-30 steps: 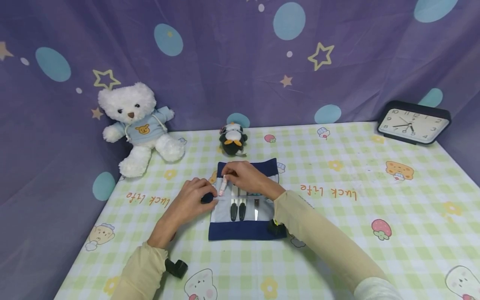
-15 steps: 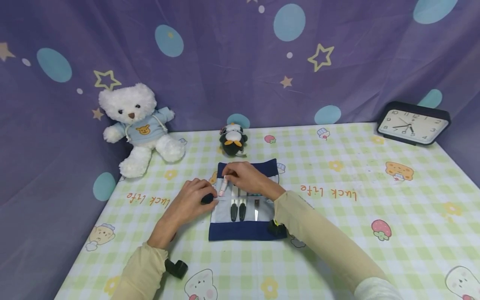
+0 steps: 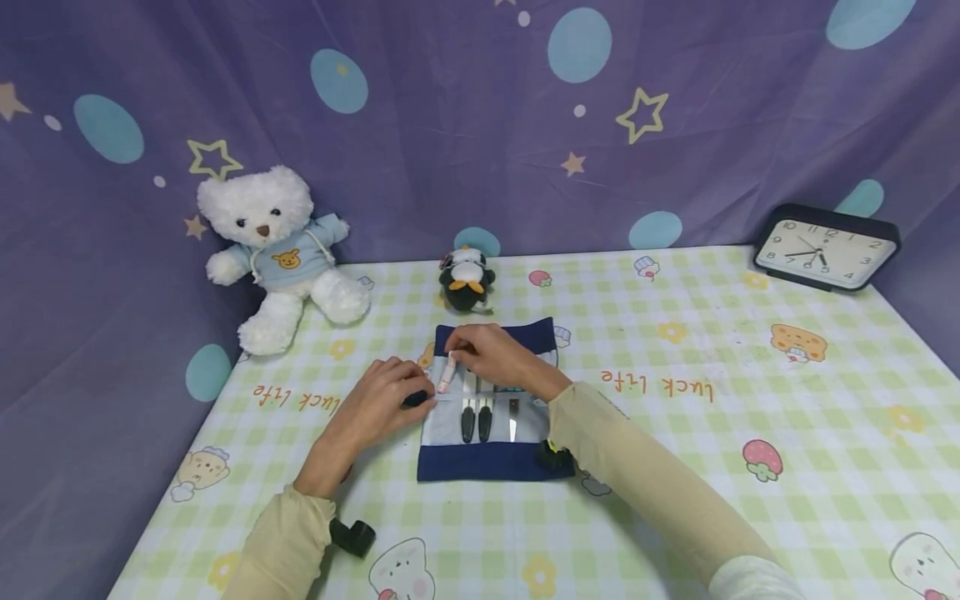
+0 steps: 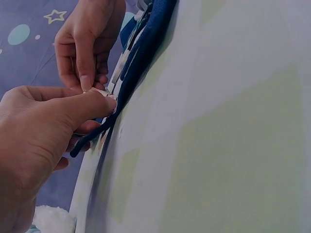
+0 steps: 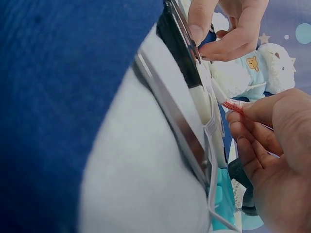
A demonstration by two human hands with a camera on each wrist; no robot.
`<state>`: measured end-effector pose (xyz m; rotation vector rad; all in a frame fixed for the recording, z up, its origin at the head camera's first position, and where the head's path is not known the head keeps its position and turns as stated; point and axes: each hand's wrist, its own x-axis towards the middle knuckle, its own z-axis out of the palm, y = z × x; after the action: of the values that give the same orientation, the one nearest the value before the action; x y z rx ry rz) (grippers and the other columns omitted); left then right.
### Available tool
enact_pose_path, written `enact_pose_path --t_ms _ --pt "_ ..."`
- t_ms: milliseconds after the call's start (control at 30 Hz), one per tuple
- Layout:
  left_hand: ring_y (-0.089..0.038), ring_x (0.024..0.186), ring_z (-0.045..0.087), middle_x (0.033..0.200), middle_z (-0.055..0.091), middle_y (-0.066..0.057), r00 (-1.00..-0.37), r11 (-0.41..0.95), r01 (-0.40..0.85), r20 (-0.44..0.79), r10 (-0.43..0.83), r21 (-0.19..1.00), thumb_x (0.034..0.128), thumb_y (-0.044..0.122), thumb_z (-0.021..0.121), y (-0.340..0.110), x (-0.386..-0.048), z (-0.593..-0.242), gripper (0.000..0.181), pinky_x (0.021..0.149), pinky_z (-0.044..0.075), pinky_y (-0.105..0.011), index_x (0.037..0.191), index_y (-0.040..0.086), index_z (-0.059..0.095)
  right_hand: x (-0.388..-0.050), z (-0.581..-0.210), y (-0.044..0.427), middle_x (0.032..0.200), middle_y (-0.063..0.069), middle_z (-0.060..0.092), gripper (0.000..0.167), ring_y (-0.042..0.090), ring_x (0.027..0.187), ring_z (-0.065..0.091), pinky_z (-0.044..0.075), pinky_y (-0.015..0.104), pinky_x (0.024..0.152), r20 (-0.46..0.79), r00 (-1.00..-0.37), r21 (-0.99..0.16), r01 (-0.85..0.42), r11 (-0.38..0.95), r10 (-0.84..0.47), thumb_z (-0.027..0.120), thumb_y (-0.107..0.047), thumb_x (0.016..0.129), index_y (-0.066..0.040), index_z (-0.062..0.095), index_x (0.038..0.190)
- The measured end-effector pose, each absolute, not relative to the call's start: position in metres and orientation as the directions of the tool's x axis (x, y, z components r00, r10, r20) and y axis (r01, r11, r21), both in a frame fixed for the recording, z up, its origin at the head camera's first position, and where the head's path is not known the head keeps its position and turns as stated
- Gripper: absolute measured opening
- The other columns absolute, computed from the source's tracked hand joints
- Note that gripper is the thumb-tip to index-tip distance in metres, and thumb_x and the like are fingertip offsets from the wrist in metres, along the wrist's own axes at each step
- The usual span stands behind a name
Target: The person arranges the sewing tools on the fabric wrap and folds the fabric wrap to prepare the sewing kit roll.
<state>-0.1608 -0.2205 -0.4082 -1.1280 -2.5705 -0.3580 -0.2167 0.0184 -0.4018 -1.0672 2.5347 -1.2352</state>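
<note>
Right hand [image 3: 491, 354] pinches a slim white-and-pink tube [image 3: 447, 375] over the left side of the navy tool roll [image 3: 487, 463]; left hand [image 3: 382, 396] clamps that edge. Should the edge slacken, the tube could snag or slip.

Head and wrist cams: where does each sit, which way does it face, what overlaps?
Head: on the head, facing forward and down at the blue-edged cloth; left hand, right hand and both sleeves show.
Left wrist: on the left wrist, facing that hand's fingertips at the cloth's edge; both hands show.
Right wrist: on the right wrist, facing across the cloth toward that hand's fingertips; both hands show.
Head and right wrist share the white teddy bear.
</note>
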Motion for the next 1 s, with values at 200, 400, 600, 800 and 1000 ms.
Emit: enact_pose_path --t_ms 200,400,600,800,1000 --pt "-0.022 0.088 0.06 0.096 0.069 -0.002 -0.618 0.641 0.762 0.4 0.676 0.095 0.0848 0.021 0.087 -0.2216 -0.1619 -0.4102 0.014 0.079 0.048 -0.044 0.091 0.015 0.077 -0.2164 -0.402 0.0186 0.109 0.009 0.072 0.017 0.014 0.092 0.067 0.053 0.026 0.079 0.189 -0.739 -0.729 -0.547 0.413 -0.646 0.058 -0.006 0.106 -0.001 0.07 0.118" --pt "-0.022 0.088 0.06 0.096 0.069 -0.002 -0.626 0.642 0.758 0.406 0.666 0.115 0.0854 0.02 0.087 -0.2219 -0.162 -0.4112 0.013 0.077 0.047 -0.043 0.09 0.015 0.076 -0.2165 -0.4022 0.0185 0.109 0.01 0.071 0.016 0.015 0.092 0.068 0.053 0.025 0.079 0.2 -0.737 -0.724 -0.555 0.409 -0.645 0.059 -0.005 0.106 -0.001 0.069 0.117" --pt "-0.022 0.089 0.06 0.097 0.069 -0.001 -0.63 0.643 0.756 0.405 0.663 0.122 0.0857 0.021 0.086 -0.222 -0.1624 -0.4116 0.013 0.077 0.047 -0.043 0.09 0.015 0.075 -0.217 -0.4008 0.0163 0.111 0.01 0.071 0.016 0.018 0.098 0.069 0.053 0.027 0.084 0.2 -0.722 -0.709 -0.573 0.411 -0.662 0.059 -0.005 0.106 0.0 0.069 0.117" --pt "-0.022 0.089 0.06 0.097 0.07 -0.001 -0.624 0.637 0.761 0.416 0.662 0.127 0.0859 0.021 0.086 -0.2222 -0.1625 -0.4121 0.013 0.077 0.047 -0.043 0.09 0.015 0.075 -0.2179 -0.4018 0.0143 0.109 0.009 0.071 0.014 0.019 0.099 0.069 0.053 0.026 0.085 0.193 -0.715 -0.707 -0.577 0.41 -0.672 0.059 -0.004 0.105 -0.001 0.068 0.115" --pt "-0.023 0.089 0.061 0.097 0.07 -0.001 -0.626 0.639 0.758 0.42 0.657 0.13 0.086 0.021 0.086 -0.222 -0.1627 -0.4122 0.013 0.078 0.047 -0.044 0.09 0.015 0.075 -0.2189 -0.4041 0.0131 0.108 0.009 0.071 0.014 0.017 0.096 0.069 0.053 0.026 0.083 0.195 -0.716 -0.717 -0.57 0.401 -0.67 0.06 -0.004 0.105 -0.001 0.069 0.114"
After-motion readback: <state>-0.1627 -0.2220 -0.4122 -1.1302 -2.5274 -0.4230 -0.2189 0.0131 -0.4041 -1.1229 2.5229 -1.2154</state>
